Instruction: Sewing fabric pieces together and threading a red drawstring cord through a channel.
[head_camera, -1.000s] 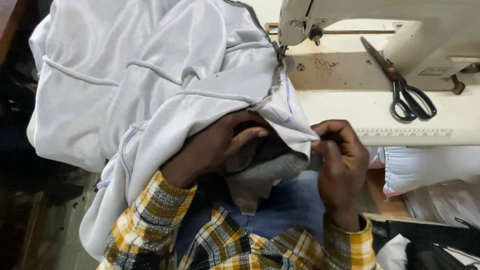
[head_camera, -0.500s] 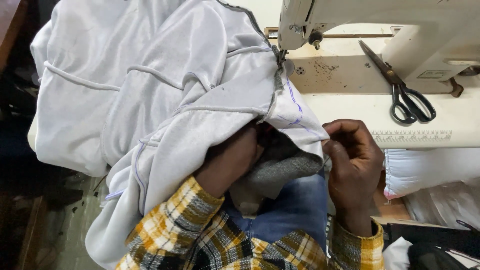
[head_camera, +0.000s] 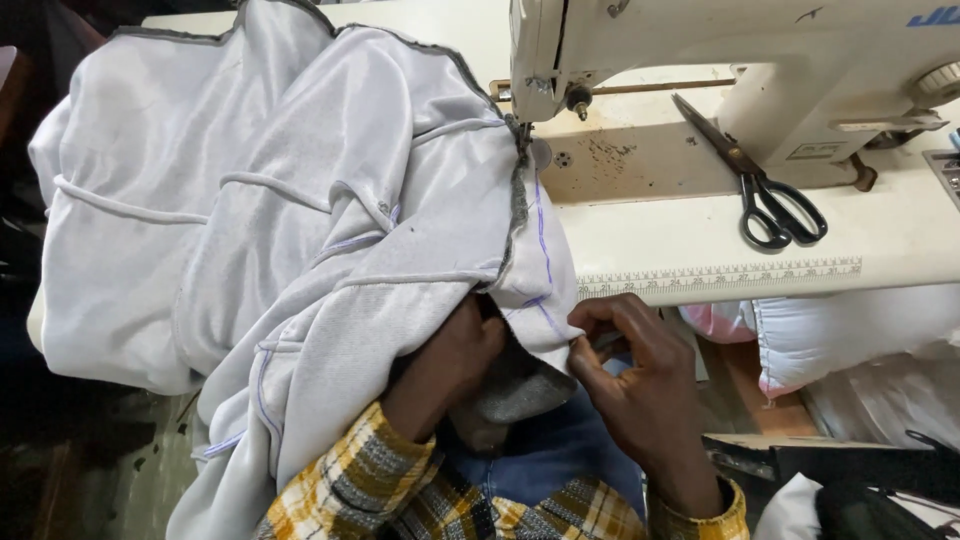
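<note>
Grey fleece garment (head_camera: 300, 230), bulky and folded, with darker seams and purple chalk lines, drapes from the upper left of the frame down over the lap at lower centre. Since half a second ago the left hand (head_camera: 455, 360) has slid further under the cloth, so whether its fingers are spread I cannot tell. The right hand (head_camera: 630, 375), at lower centre right, now pinches the hem edge between thumb and forefinger. Black-handled scissors (head_camera: 765, 195) lie on the cream sewing machine (head_camera: 720, 60) bed at upper right, above a pale printed ruler strip (head_camera: 720, 277) along the table edge.
</note>
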